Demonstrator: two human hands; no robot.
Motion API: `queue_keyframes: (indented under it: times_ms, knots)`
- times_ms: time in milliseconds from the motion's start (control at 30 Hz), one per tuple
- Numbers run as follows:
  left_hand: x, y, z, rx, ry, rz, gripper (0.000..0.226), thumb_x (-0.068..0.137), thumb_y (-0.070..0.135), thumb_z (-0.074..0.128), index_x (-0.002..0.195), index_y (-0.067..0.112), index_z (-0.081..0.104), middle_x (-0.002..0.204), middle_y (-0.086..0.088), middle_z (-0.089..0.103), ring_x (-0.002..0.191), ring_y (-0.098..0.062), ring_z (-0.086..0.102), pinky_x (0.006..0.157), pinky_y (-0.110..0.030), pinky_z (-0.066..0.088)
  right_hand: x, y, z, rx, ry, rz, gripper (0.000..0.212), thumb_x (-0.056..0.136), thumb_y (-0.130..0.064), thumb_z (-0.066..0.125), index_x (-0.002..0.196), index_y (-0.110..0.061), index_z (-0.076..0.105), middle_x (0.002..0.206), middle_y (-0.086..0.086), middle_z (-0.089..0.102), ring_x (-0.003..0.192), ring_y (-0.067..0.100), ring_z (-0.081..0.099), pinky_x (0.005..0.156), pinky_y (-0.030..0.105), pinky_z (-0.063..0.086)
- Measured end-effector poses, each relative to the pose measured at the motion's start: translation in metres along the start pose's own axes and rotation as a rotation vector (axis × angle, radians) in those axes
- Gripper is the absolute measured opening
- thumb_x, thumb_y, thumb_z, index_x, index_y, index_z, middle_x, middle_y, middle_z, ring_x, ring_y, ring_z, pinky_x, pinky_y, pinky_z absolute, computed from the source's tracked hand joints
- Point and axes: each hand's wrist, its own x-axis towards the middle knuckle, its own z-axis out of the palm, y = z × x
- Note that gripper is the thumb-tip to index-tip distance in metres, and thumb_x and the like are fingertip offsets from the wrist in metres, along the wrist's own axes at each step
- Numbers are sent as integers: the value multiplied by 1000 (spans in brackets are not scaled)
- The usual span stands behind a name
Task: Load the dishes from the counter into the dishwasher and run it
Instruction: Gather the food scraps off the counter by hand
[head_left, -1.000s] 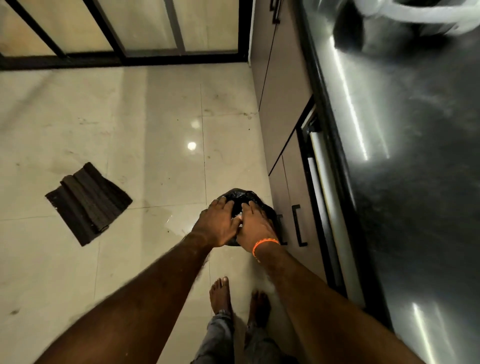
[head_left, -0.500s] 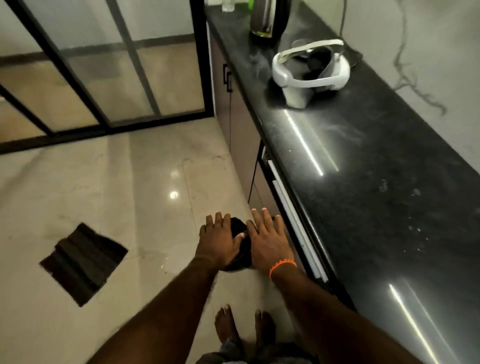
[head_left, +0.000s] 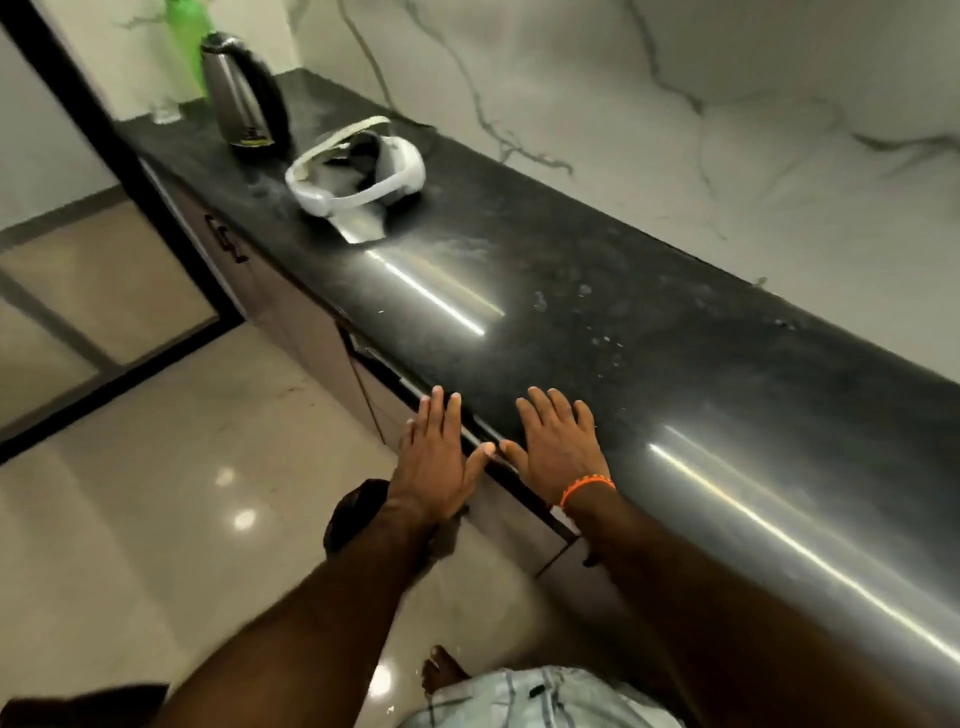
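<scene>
A: Your dishwasher, where is it? Under the table (head_left: 597, 332), I'd say: that dark slot with the pale strip (head_left: 415, 387) just below the front edge, right ahead of your left hand. Whether that panel is truly the dishwasher, I can't tell.

B: And dishes? None I can make out on that black top from here.

A: Your left hand (head_left: 434, 462) is out flat, fingers straight and spread, palm down, hanging in front of the cabinet face just under the edge. Nothing in its grip.

B: Your right hand (head_left: 558, 449) matches it: fingers straight and apart, palm down over the front of the table. Whether it touches the stone or hovers just above, I can't tell. Grip empty too. Orange band (head_left: 587, 488) on that wrist.

A: The thumbs nearly meet, right at the table's edge.

B: Below your left forearm, a black bag (head_left: 353, 514) sits on the floor (head_left: 156, 493), close to the cabinets.

A: Further back on the table, a white headset (head_left: 358, 169) lying with its strap up, well apart from your hands.

B: Behind it a steel kettle (head_left: 241, 91) standing upright, and a green bottle (head_left: 184, 36) beyond that near the corner, blurred.

A: Marble-veined wall (head_left: 727, 130) along the back, a dark-framed glass door (head_left: 104, 291) at the left.

B: Your bare foot (head_left: 441, 670) shows at the bottom, on the glossy tiles.
</scene>
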Motion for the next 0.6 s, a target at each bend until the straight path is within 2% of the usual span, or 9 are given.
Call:
queue_keyframes:
  times_ms: [67, 167, 300, 433, 600]
  knots:
    - [8, 26, -1, 40, -1, 84, 92, 92, 77, 12, 161, 18, -3, 169, -9, -9, 155, -25, -8, 125, -47, 11, -25, 30, 3, 4, 72, 75, 73, 100, -65, 26, 158, -20, 26, 166, 5, 20, 154, 29, 14, 122, 56, 12]
    - [11, 66, 4, 83, -41, 168, 90, 94, 76, 13, 161, 18, -3, 169, -9, -9, 155, -25, -10, 126, -49, 7, -64, 67, 3, 24, 82, 167, 74, 100, -66, 21, 157, -20, 28, 166, 4, 21, 154, 28, 13, 122, 55, 12]
    - [-4, 121, 21, 60, -88, 255, 91, 93, 76, 14, 161, 18, -1, 169, -9, -9, 155, -25, -11, 126, -50, 5, -123, 112, 1, 50, 126, 294, 71, 100, -66, 24, 154, -20, 34, 164, 5, 27, 152, 29, 18, 121, 55, 16]
    - [-33, 184, 46, 47, -131, 370, 97, 88, 82, 6, 161, 18, 0, 169, -7, -9, 155, -24, -11, 125, -49, 3, -193, 156, 8, 67, 192, 421, 67, 98, -64, 30, 146, -19, 41, 158, 7, 35, 147, 30, 26, 118, 56, 23]
    - [-67, 263, 74, 88, -134, 534, 95, 90, 79, 10, 161, 16, 5, 169, -9, -4, 156, -24, -7, 125, -48, 5, -278, 204, 20, 86, 194, 572, 67, 99, -64, 28, 146, -19, 40, 160, 7, 33, 149, 31, 24, 119, 56, 20]
